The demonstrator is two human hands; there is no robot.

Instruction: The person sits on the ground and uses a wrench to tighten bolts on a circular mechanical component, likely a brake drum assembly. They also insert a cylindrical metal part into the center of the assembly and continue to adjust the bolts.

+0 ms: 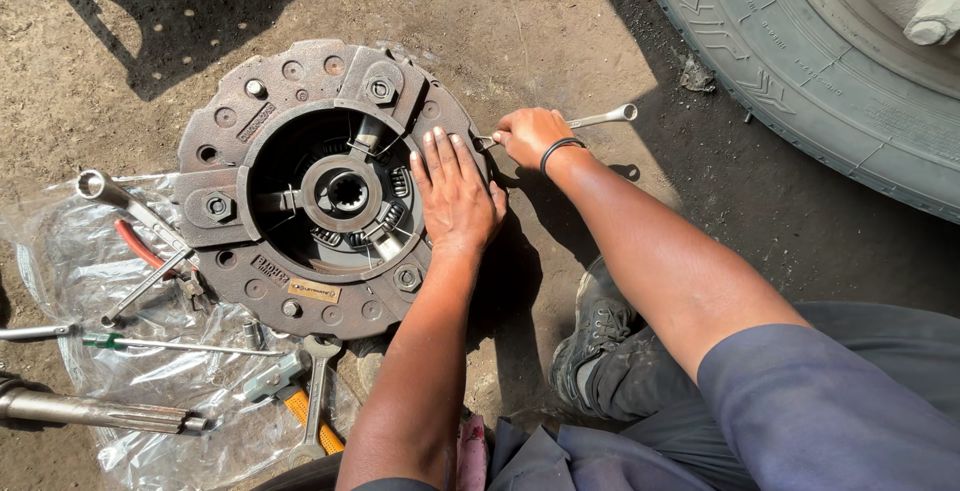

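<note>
On the dirt ground, the left hand lies flat and open on the rusty clutch cover, while the right hand grips a wrench, probably on a rim bolt; press firmly and keep the wrench square.

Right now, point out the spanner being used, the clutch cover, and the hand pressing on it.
spanner (603, 117), head view, on its bare shank past the right hand.
clutch cover (300, 81), head view, on its rusty upper rim.
left hand (455, 191), head view, on its back, flat on the cover.
</note>
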